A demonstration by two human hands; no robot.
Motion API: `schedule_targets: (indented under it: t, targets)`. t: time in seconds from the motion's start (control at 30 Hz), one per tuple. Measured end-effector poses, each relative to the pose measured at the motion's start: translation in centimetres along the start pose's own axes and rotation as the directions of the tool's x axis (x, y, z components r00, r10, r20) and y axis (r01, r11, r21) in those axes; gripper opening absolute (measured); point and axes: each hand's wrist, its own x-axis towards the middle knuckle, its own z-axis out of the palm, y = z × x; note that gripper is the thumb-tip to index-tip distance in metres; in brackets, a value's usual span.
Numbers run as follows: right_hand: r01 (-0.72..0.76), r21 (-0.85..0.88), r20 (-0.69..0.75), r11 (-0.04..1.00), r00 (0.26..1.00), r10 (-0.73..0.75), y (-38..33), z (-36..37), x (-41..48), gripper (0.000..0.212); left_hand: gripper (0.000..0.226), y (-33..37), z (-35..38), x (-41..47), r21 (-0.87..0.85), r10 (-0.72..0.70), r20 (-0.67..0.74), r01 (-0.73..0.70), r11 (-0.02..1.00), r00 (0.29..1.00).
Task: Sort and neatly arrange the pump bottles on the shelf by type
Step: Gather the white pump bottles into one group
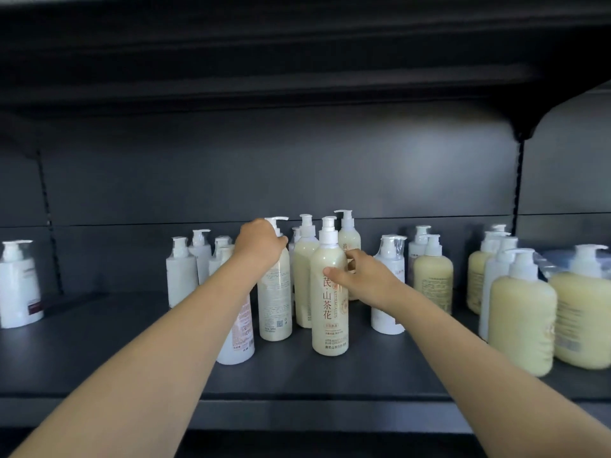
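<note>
Right thumb (331,271) presses the front of the tall cylindrical cream plastic pump bottle with red lettering (330,312), centre of frame. The other fingers wrap round its right side, tips hidden behind it. So the right hand (362,277) grips it just below the shoulder. It stands upright with its base on the dark grey metal shelf (297,378).

Left fingers (280,242) curl over the shoulder of a second tall cream bottle with its fine-print side out (275,292), just left of the first. The left hand (259,242) holds it from above, right under the white pump head. It is upright and its base looks to be on the shelf.

Outward:
- Two more tall cream bottles (305,279) stand close behind the held pair.
- A white cylindrical bottle cluster (182,276) sits centre-left.
- One white bottle (236,345) is partly hidden under the left forearm.
- Another white bottle (388,315) stands behind the right wrist.
- Squat yellow pump bottles (522,322) fill the right edge, with one more (433,276) centre-right.
- A lone white square-shouldered bottle (18,285) stands far left.

Step, as I read it: mid-sort, gathering the tall cream type at centre. White and yellow types are not fully separated on the right.

Next move calls for:
- Line both held bottles up with the two behind.
- Rotate the left one so its front label faces out.
- Keep both vertical, since they're tall and narrow and tip easily.
- Watch the left forearm against the white bottle under it.
</note>
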Motion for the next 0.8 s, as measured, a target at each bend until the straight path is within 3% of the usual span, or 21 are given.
schedule_targets:
  t: [0.1,0.2,0.37,0.47,0.63,0.8]
  targets:
    - [0.013,-0.278,0.022,0.961,1.000,-0.007,-1.2,-0.9,-2.0,0.052,0.044,-0.7,-1.7,-1.6,0.068,0.097,-0.003,-0.096,0.993,0.995]
    - [0.023,-0.485,0.084,0.874,0.996,0.020,-2.9,-1.2,-4.5,0.051,0.046,-1.9,-3.4,-3.6,0.142,0.208,0.056,-0.214,0.966,0.976]
    - [0.091,-0.797,0.176,0.597,0.981,0.085,-5.4,-0.9,-8.7,0.044,0.032,-3.5,-5.1,-7.6,0.245,0.337,0.152,-0.366,0.898,0.929]
    - [0.083,-0.845,0.159,0.529,0.982,0.101,-6.8,-0.9,-11.3,0.047,0.036,-4.2,-5.5,-10.2,0.292,0.391,0.208,-0.438,0.850,0.897]
    - [0.047,-0.849,0.137,0.527,0.981,0.134,-8.0,-1.4,-15.3,0.055,0.035,-4.8,-4.7,-13.6,0.279,0.443,0.311,-0.526,0.803,0.841]
    - [-0.007,-0.865,0.083,0.502,0.984,0.155,-7.2,-2.7,-17.8,0.054,0.041,-4.0,-3.8,-16.4,0.229,0.471,0.318,-0.549,0.804,0.823]
